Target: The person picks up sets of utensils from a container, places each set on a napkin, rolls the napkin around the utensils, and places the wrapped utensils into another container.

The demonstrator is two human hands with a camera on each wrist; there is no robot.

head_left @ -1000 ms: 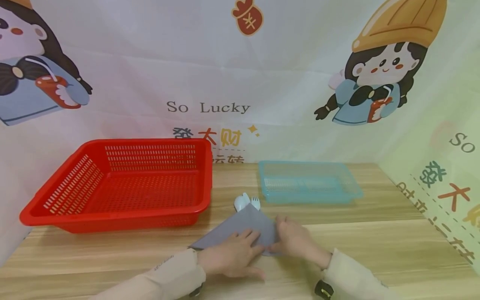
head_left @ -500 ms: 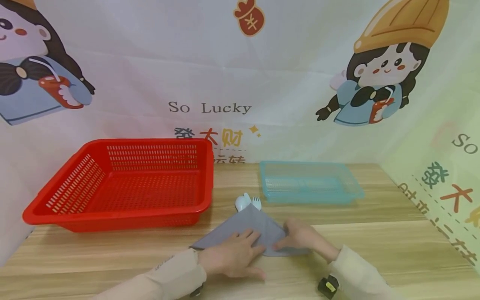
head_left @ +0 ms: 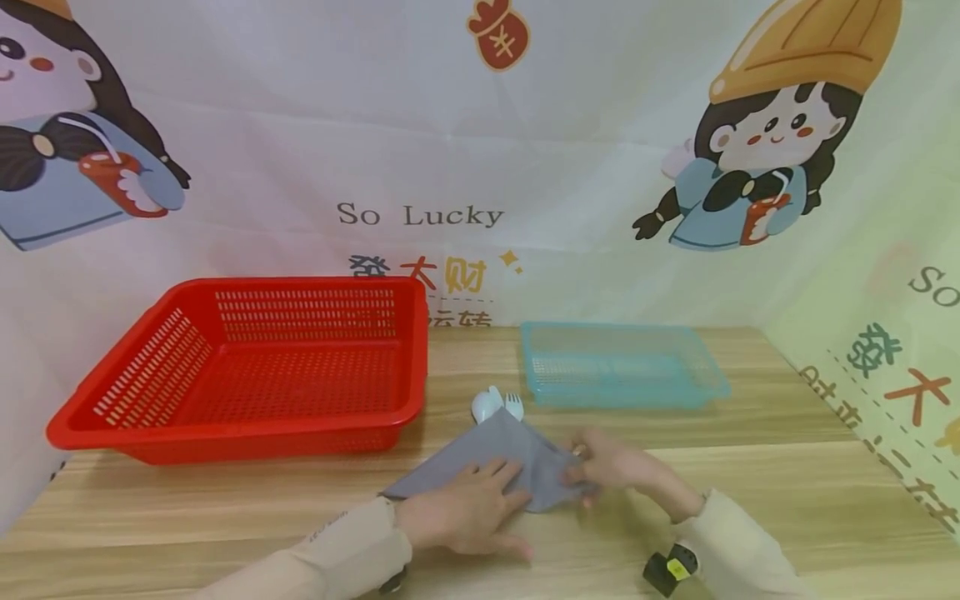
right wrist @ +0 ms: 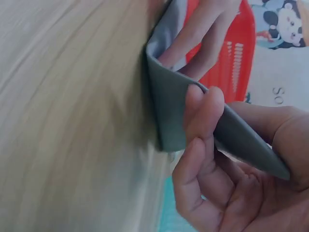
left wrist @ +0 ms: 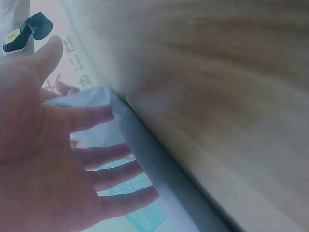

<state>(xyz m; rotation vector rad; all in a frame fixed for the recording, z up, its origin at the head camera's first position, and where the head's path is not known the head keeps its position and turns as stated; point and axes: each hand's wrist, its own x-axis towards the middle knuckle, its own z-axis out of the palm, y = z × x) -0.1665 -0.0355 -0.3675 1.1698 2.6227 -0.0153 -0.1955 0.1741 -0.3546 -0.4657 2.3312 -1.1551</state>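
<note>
While the left hand (head_left: 472, 508) lies spread across the grey cloth (head_left: 487, 454), the right hand (head_left: 611, 467) has hold of that cloth's right end, so the head view gives us both hands on one piece. Just past the left hand's fingertips the cloth rises to a point, and out from under it peek the heads of a white spoon (head_left: 486, 403) and a white fork (head_left: 513, 406). Beyond the left hand, off to its left, sits the big red basket (head_left: 240, 435); farther out past the right hand, there's the pale blue basket (head_left: 630, 397). All of it rests on the wood-grain table (head_left: 750, 517).

Over to the left wrist view: straight fingers, slightly apart, reach to the cloth's folded edge, gripping nothing, the thumb standing well away from them. Through the gaps below them shows some of the blue basket.

And the right wrist view, a lovely close look! Thumb on one side, fingers curled on the other, the right hand pinches the cloth, its edge lifted clear of the table and a corner reaching in toward the palm. Just ahead, the left hand's fingers rest against the same cloth.
</note>
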